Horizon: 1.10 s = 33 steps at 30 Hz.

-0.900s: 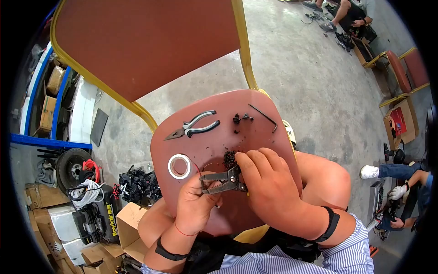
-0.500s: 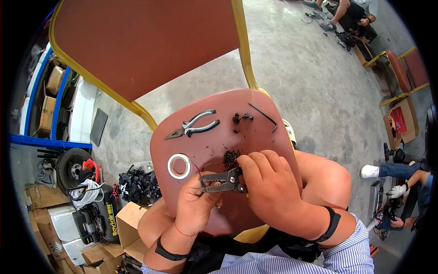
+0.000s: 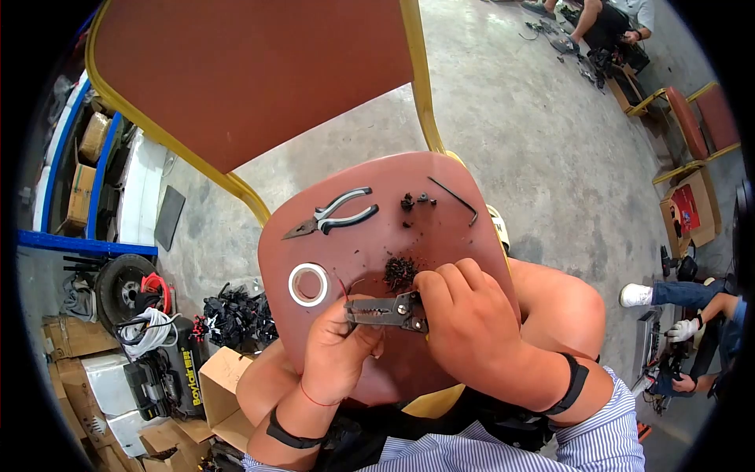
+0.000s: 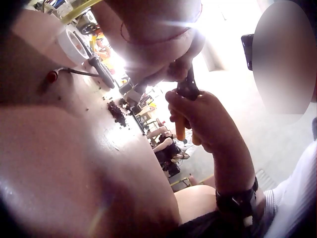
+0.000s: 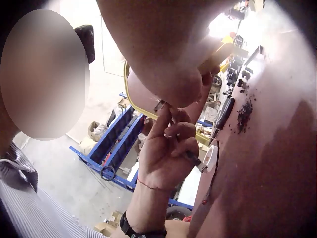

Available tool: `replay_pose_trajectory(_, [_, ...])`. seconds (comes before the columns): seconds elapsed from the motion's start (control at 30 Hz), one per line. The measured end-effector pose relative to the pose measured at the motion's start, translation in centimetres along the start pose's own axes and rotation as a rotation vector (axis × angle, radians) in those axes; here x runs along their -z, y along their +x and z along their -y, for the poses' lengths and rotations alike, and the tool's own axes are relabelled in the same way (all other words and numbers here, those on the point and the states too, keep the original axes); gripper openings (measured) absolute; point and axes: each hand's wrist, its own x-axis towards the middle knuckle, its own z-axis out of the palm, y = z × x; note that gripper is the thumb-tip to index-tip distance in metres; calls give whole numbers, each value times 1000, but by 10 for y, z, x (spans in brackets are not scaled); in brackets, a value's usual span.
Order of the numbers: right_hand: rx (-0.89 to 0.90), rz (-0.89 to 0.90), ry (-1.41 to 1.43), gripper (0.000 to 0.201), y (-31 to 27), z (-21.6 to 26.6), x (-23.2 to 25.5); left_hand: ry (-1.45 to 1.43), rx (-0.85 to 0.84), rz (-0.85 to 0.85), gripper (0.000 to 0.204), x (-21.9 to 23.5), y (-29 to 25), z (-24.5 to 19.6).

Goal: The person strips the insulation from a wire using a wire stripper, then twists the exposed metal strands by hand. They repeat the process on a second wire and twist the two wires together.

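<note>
My right hand (image 3: 469, 324) grips a pair of wire strippers (image 3: 385, 311) above the chair seat, their dark jaws pointing left. Yellow-orange handles (image 4: 181, 129) show below that hand in the left wrist view. My left hand (image 3: 336, 354) is at the strippers' jaws, pinching a thin wire (image 3: 344, 287). The wire's loose dark length ends in a small red tip (image 5: 204, 201) in the right wrist view. The part between my left fingertips is mostly hidden. Beyond my hands, a heap of small black bits (image 3: 400, 273) lies on the seat.
On the red chair seat (image 3: 370, 177) lie pliers (image 3: 330, 214), a white tape roll (image 3: 307, 285), an L-shaped hex key (image 3: 454, 201) and small black parts (image 3: 407, 202). The chair's backrest (image 3: 259, 71) rises ahead. An open cardboard box (image 3: 224, 385) stands by my left leg.
The strippers' jaws have come together from a wider gap. My right hand has shifted slightly, uncovering more of the black heap, while my left hand has stayed nearly in place.
</note>
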Motion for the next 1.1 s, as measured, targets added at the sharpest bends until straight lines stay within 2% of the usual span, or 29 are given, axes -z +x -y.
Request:
replay_pose_trajectory(0.27, [-4, 34, 20, 28, 0, -1, -1, -11, -39, 11, 16, -1, 1, 1])
replay_pose_trajectory(0.37, [16, -16, 12, 20, -1, -4, -8, -23, -28, 20, 14, 1, 2, 1])
replay_pose_trajectory(0.47, [55, -97, 13, 35, 0, -4, -12, 17, 3, -69, 13, -5, 0, -1])
replay_pose_trajectory(0.57, [31, -37, 14, 43, -1, -2, -8, 4, 25, -73, 12, -5, 1, -3])
replay_pose_trajectory(1.1, [23, -63, -56, 41, -1, 1, -8, -54, -15, -50, 15, -1, 0, 3])
